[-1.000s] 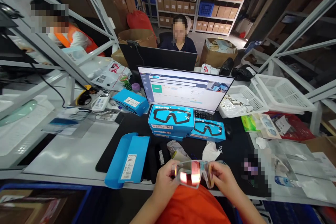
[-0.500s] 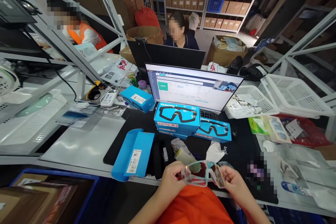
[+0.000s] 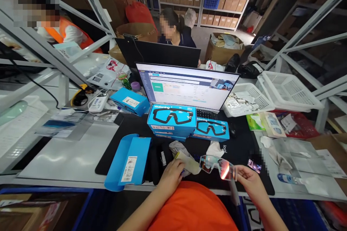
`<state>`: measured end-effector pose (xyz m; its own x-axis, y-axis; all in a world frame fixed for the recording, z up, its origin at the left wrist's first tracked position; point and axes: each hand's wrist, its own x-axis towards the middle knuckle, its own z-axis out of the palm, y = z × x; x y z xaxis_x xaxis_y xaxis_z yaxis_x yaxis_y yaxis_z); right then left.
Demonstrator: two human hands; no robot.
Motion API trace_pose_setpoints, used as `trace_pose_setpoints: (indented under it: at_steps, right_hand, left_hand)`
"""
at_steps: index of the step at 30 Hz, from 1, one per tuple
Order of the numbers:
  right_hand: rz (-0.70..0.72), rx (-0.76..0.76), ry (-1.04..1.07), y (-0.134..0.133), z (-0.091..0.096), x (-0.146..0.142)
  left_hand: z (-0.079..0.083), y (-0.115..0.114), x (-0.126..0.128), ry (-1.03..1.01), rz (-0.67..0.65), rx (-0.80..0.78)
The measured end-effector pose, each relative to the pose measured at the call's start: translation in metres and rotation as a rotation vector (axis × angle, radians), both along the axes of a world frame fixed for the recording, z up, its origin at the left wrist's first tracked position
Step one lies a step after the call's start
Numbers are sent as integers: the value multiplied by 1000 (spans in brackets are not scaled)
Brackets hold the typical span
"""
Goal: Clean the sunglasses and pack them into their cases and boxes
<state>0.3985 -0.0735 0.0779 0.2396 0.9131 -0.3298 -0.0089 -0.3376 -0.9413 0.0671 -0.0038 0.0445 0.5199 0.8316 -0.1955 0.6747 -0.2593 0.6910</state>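
Note:
My right hand [image 3: 245, 177] pinches one end of a pair of sunglasses [image 3: 217, 166] with a clear frame and reddish, mirrored lenses, held level above the desk mat. On the left, my left hand [image 3: 172, 173] has its fingers curled onto the near edge of a grey and yellowish cloth [image 3: 189, 162]; the fingertips are partly hidden. Beside that hand lie a black case [image 3: 159, 162] with a white label and an opened blue box [image 3: 132, 160]. Behind the glasses sits a crumpled white cloth [image 3: 215, 149].
Blue eyewear boxes [image 3: 172, 119] are stacked before a lit monitor [image 3: 184, 86], with another blue box [image 3: 211, 129] beside them. White baskets [image 3: 292, 88] stand at the right, and a phone [image 3: 254, 166] lies on the black mat [image 3: 114, 151]. Co-workers sit beyond the monitor and at far left.
My left hand has let go of the sunglasses and moved left onto the grey and yellowish cloth. My right hand keeps the glasses, now turned and farther right. The view has shifted to the right.

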Motion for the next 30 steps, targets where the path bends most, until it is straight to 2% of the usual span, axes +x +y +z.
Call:
trace_pose_setpoints:
  at_steps: [4, 8, 11, 14, 20, 23, 27, 30]
  right_hand:
    - [-17, -3, -57, -6, 0, 8]
    - [-19, -25, -95, -17, 1, 10]
    - [-27, -31, -84, -26, 0, 11]
    - [-35, -18, -53, -34, -2, 14]
    - [-79, -20, 11, -41, 2, 28]
    - [-106, -12, 19, -40, 7, 32]
    - [-90, -6, 16, -39, 9, 32]
    - [-126, 15, -2, -43, 7, 31]
  left_hand:
    - [-31, 21, 30, 176, -181, 143]
    - [-65, 37, 54, 371, -210, 224]
    - [-78, 45, 59, 457, -226, 287]
    - [-77, 50, 56, 485, -269, 342]
    - [-53, 49, 54, 460, -375, 415]
    - [-47, 59, 74, 423, -427, 433]
    - [-53, 86, 116, 379, -455, 426]
    - [-57, 95, 131, 360, -421, 395]
